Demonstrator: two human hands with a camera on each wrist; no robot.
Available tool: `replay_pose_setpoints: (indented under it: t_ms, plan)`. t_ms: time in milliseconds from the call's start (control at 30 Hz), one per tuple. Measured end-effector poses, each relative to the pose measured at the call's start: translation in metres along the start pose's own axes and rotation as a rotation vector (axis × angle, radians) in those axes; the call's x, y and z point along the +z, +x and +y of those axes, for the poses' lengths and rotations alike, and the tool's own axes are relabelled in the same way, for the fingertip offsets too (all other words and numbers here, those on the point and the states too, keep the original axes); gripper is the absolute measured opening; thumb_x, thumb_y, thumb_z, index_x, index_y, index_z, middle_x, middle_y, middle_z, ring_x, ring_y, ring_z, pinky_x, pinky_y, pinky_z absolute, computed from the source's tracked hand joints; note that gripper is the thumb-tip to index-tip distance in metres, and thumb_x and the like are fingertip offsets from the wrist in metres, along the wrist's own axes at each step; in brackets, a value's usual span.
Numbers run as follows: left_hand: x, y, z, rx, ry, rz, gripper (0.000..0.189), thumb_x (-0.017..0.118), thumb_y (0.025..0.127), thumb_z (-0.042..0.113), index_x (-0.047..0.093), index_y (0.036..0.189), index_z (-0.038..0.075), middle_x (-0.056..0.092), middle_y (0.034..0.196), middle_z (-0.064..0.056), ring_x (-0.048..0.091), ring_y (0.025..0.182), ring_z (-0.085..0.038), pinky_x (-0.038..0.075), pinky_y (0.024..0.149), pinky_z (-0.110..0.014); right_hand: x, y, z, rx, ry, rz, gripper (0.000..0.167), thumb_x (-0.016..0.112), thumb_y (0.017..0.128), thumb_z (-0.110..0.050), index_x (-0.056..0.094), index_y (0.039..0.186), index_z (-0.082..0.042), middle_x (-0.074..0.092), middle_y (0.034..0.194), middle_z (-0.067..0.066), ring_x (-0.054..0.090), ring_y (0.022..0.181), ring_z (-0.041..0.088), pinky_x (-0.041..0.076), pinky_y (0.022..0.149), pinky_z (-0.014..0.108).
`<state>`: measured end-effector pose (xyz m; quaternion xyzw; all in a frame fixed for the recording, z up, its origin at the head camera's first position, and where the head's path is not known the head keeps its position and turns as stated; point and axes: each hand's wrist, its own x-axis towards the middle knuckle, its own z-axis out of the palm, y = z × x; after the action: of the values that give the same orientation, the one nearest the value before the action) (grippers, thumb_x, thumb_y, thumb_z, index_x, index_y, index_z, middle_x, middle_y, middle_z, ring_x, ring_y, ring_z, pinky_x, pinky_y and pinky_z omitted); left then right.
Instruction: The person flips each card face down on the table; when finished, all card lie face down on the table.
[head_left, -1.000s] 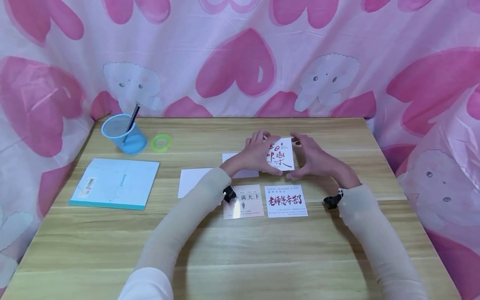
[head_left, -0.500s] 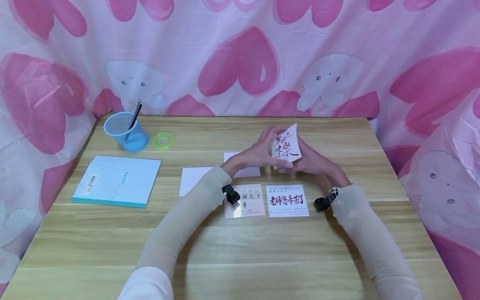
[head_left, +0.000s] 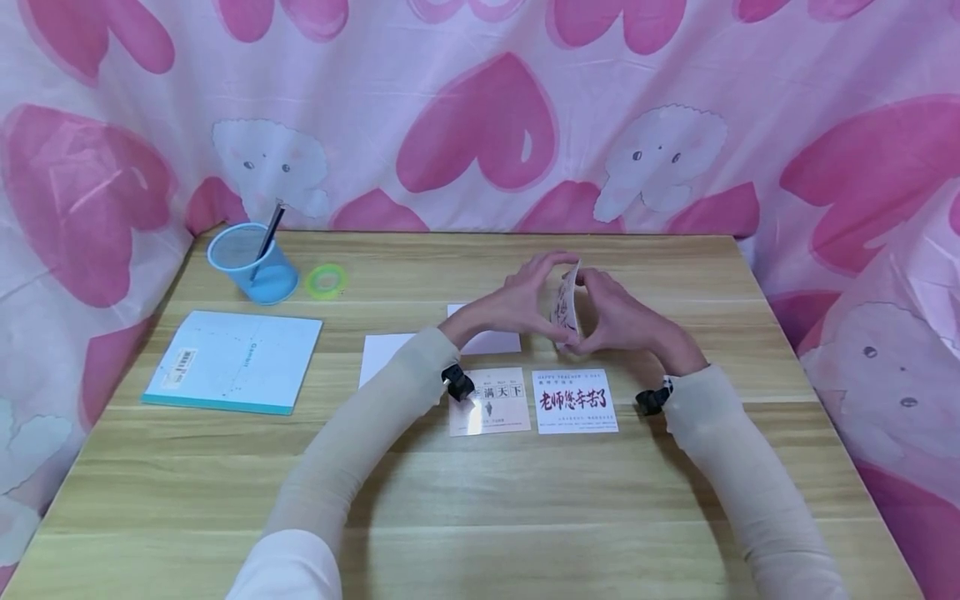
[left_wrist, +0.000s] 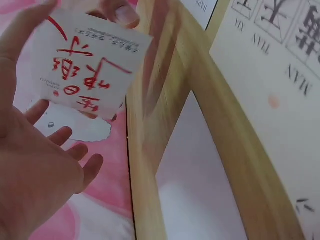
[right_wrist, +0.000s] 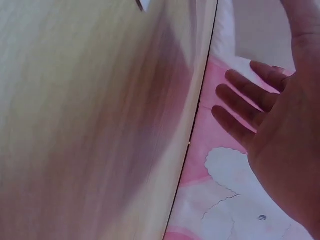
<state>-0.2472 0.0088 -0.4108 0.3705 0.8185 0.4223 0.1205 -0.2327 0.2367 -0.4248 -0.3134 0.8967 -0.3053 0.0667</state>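
A white square card [head_left: 565,304] with red handwritten-style characters is held upright, turned nearly edge-on in the head view. My left hand [head_left: 517,302] grips it from the left, thumb at one edge and index finger at the opposite one. From the other side my right hand [head_left: 621,315] holds it too; its thumb [left_wrist: 127,16] shows at the card's edge in the left wrist view. The right wrist view shows the card's plain back [right_wrist: 262,30] beside the right fingers [right_wrist: 240,92]. Below the hands lie a card with red characters [head_left: 576,402] and a pinkish card [head_left: 491,404].
Blank white cards [head_left: 386,354] lie partly under the left forearm. Further left are a pale blue notebook [head_left: 236,362], a blue mesh cup [head_left: 270,279] with a dark pen [head_left: 272,229], and a green tape roll [head_left: 327,282]. A pink heart-patterned curtain [head_left: 480,125] borders the wooden table [head_left: 525,517].
The card has risen off the table between both hands and swung from facing the head camera to nearly edge-on. The right hand has moved left to meet it.
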Motion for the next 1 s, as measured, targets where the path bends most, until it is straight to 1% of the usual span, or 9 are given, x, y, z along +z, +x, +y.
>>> replay_pose_setpoints:
  t_ms: [133, 200, 300, 433, 533, 667, 833, 933, 1000]
  plan:
    - [0.002, 0.0, 0.003, -0.002, 0.081, -0.004, 0.12, 0.086, 0.06, 0.061, 0.017, 0.152, 0.028, 0.019, 0.155, 0.006, 0.016, 0.139, -0.007, 0.018, 0.11, -0.048, 0.0, -0.001, -0.003, 0.022, -0.117, -0.014, 0.107, 0.091, 0.061, -0.045, 0.032, 0.14, -0.004, 0.042, 0.13, 0.009, 0.039, 0.123, 0.031, 0.031, 0.105, 0.052]
    - [0.003, 0.0, 0.003, 0.005, 0.125, 0.004, 0.121, 0.085, 0.06, 0.062, 0.016, 0.152, 0.027, 0.021, 0.155, 0.005, 0.016, 0.139, -0.007, 0.021, 0.108, -0.044, -0.001, -0.002, -0.005, 0.043, -0.168, -0.025, 0.11, 0.09, 0.061, -0.048, 0.031, 0.142, -0.004, 0.04, 0.134, 0.011, 0.037, 0.126, 0.031, 0.028, 0.107, 0.053]
    - [0.003, -0.001, 0.005, -0.006, 0.17, 0.018, 0.121, 0.084, 0.06, 0.064, 0.015, 0.152, 0.026, 0.023, 0.153, 0.006, 0.017, 0.138, -0.006, 0.021, 0.107, -0.041, -0.002, -0.003, -0.006, 0.073, -0.212, -0.042, 0.113, 0.09, 0.061, -0.05, 0.028, 0.145, -0.006, 0.037, 0.14, 0.012, 0.033, 0.131, 0.031, 0.023, 0.11, 0.054]
    - [-0.002, -0.006, 0.006, -0.029, 0.227, 0.035, 0.119, 0.084, 0.061, 0.064, 0.018, 0.15, 0.021, 0.026, 0.15, 0.005, 0.021, 0.137, -0.009, 0.024, 0.105, -0.039, -0.005, -0.004, -0.003, 0.102, -0.195, -0.062, 0.113, 0.091, 0.061, -0.046, 0.028, 0.146, -0.007, 0.035, 0.143, 0.011, 0.029, 0.134, 0.032, 0.019, 0.111, 0.056]
    - [-0.006, -0.012, 0.003, -0.058, 0.268, 0.033, 0.118, 0.085, 0.061, 0.059, 0.021, 0.149, 0.017, 0.029, 0.148, 0.003, 0.023, 0.136, -0.012, 0.026, 0.102, -0.037, -0.007, -0.005, 0.001, 0.113, -0.166, -0.074, 0.11, 0.092, 0.061, -0.042, 0.029, 0.144, -0.007, 0.038, 0.141, 0.011, 0.032, 0.131, 0.032, 0.023, 0.109, 0.057]
    - [-0.009, -0.019, -0.006, -0.119, 0.317, -0.011, 0.112, 0.086, 0.063, 0.056, 0.025, 0.146, 0.013, 0.03, 0.146, -0.002, 0.025, 0.135, -0.017, 0.026, 0.101, -0.038, -0.009, -0.005, 0.005, 0.111, -0.152, -0.103, 0.104, 0.092, 0.063, -0.04, 0.033, 0.142, -0.006, 0.041, 0.14, 0.011, 0.035, 0.128, 0.031, 0.028, 0.106, 0.053]
    - [-0.007, -0.023, -0.021, -0.201, 0.442, -0.1, 0.114, 0.081, 0.064, 0.063, 0.028, 0.148, 0.007, 0.023, 0.153, -0.013, 0.018, 0.141, -0.028, 0.019, 0.108, -0.049, -0.009, -0.002, 0.007, 0.102, -0.218, -0.143, 0.105, 0.09, 0.064, -0.047, 0.038, 0.144, -0.004, 0.04, 0.143, 0.012, 0.035, 0.125, 0.03, 0.028, 0.105, 0.053]
    - [-0.004, -0.023, -0.027, -0.232, 0.5, -0.135, 0.115, 0.078, 0.064, 0.068, 0.029, 0.149, 0.008, 0.018, 0.156, -0.015, 0.015, 0.143, -0.029, 0.017, 0.11, -0.048, -0.008, -0.001, 0.009, 0.11, -0.247, -0.163, 0.105, 0.089, 0.064, -0.051, 0.04, 0.145, -0.006, 0.039, 0.144, 0.013, 0.035, 0.126, 0.032, 0.026, 0.106, 0.055]
    - [-0.002, -0.024, -0.03, -0.242, 0.514, -0.149, 0.115, 0.076, 0.065, 0.07, 0.029, 0.15, 0.008, 0.016, 0.156, -0.015, 0.013, 0.144, -0.028, 0.017, 0.11, -0.048, -0.008, -0.001, 0.011, 0.121, -0.247, -0.173, 0.105, 0.089, 0.064, -0.051, 0.04, 0.146, -0.007, 0.038, 0.144, 0.013, 0.034, 0.127, 0.033, 0.025, 0.106, 0.056]
